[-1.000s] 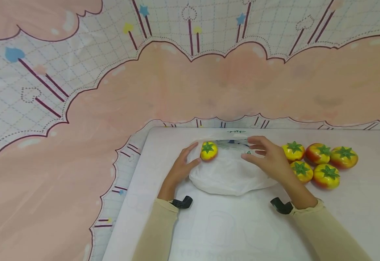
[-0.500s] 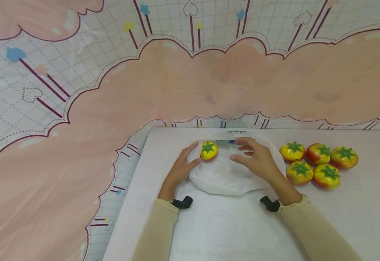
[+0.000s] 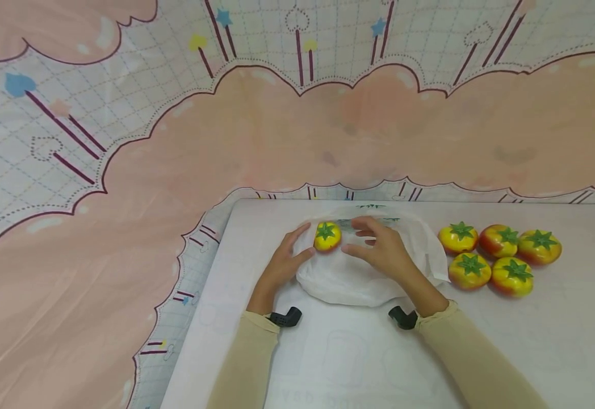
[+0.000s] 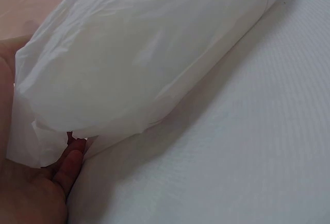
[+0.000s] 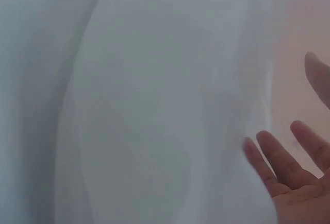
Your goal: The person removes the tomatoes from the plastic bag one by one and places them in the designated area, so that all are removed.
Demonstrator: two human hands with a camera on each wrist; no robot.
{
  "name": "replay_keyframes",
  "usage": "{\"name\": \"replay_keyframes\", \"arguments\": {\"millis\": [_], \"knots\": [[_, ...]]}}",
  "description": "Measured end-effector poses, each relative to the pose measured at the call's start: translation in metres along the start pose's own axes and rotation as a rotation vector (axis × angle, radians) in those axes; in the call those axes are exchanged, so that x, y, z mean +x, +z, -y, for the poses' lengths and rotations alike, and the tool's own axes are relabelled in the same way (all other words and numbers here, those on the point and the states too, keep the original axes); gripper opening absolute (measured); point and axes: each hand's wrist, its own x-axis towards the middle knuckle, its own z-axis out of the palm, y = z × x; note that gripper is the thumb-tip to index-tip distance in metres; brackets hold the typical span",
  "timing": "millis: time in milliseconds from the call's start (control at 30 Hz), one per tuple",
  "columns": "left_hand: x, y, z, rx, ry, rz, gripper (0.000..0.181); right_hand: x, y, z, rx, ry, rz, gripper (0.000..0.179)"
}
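A white plastic bag (image 3: 361,278) lies on the white table. At its left edge, my left hand (image 3: 281,262) grips the plastic; in the left wrist view, curled fingers (image 4: 71,168) show at the bag's lower edge. A shiny yellow-red fruit (image 3: 327,237) with a green star-shaped leafy top sits at the bag's left part, close to the left thumb. My right hand (image 3: 385,250) is over the bag, just right of this fruit and apart from it. Its fingers are spread and slightly bent, with nothing between them; the right wrist view shows the bare fingers (image 5: 284,165) beside the white plastic.
Several similar yellow-red fruits (image 3: 513,276) lie grouped on the table (image 3: 573,335) to the right of the bag. Behind the table hangs a pink and white patterned cloth (image 3: 379,136). Each wrist wears a small black camera (image 3: 403,317).
My right hand has moved left across the bag, from its right side toward the fruit at the left. The left hand, the bag and the fruits have stayed in place.
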Motion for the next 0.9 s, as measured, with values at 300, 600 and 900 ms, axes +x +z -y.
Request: {"name": "replay_keyframes", "arguments": {"millis": [300, 600, 900], "knots": [[0.001, 0.001, 0.002, -0.006, -0.006, 0.005, 0.063, 0.006, 0.015, -0.003, 0.014, -0.021, 0.002, 0.07], [0.002, 0.002, 0.006, -0.011, 0.011, 0.014, 0.064, 0.012, 0.027, -0.003, -0.012, -0.001, 0.012, 0.071], [0.004, -0.001, 0.006, -0.016, -0.01, 0.033, 0.063, 0.022, 0.036, 0.0, -0.05, -0.022, 0.003, 0.067]]}}
